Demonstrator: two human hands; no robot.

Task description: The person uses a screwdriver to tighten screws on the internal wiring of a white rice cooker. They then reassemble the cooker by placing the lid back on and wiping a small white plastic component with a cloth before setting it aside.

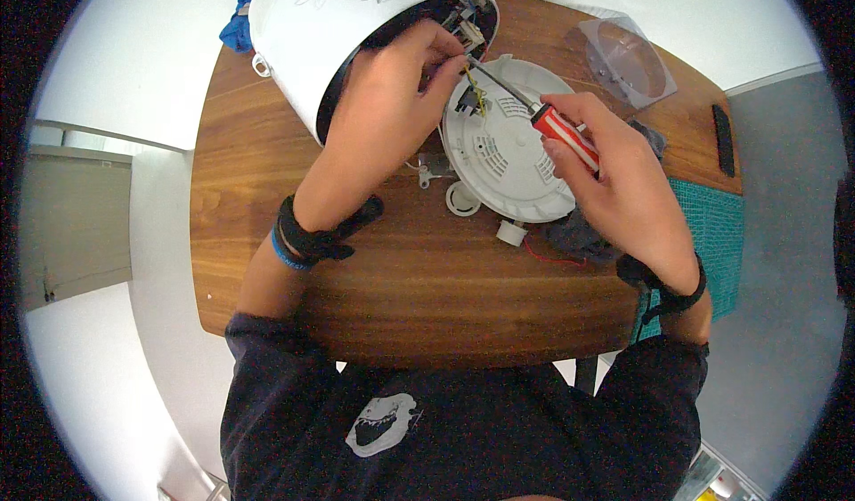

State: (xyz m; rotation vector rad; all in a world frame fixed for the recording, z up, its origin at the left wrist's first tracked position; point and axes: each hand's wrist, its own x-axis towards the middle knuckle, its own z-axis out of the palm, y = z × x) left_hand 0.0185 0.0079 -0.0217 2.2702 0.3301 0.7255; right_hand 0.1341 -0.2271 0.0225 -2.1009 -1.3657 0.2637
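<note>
A white appliance body (307, 42) with printed flowers lies on its side, its open end exposing inner parts (468, 33). My left hand (401, 91) reaches to that opening, fingertips pinched where a yellow wire (468, 75) meets them; exactly what they hold is unclear. My right hand (606, 171) grips a screwdriver (561, 131) with a red-and-white handle, its tip at my left fingertips. Below them lies a round white vented base (508, 171) with a dark component (466, 100) attached to wires.
On the wooden table (401, 296) are a clear lid (623, 65), a dark strip (722, 140), a green mat (717, 234), dark cloth (579, 238), small white fittings (510, 232), a white ring (462, 198) and red wire. A blue cloth (236, 24) sits behind the appliance.
</note>
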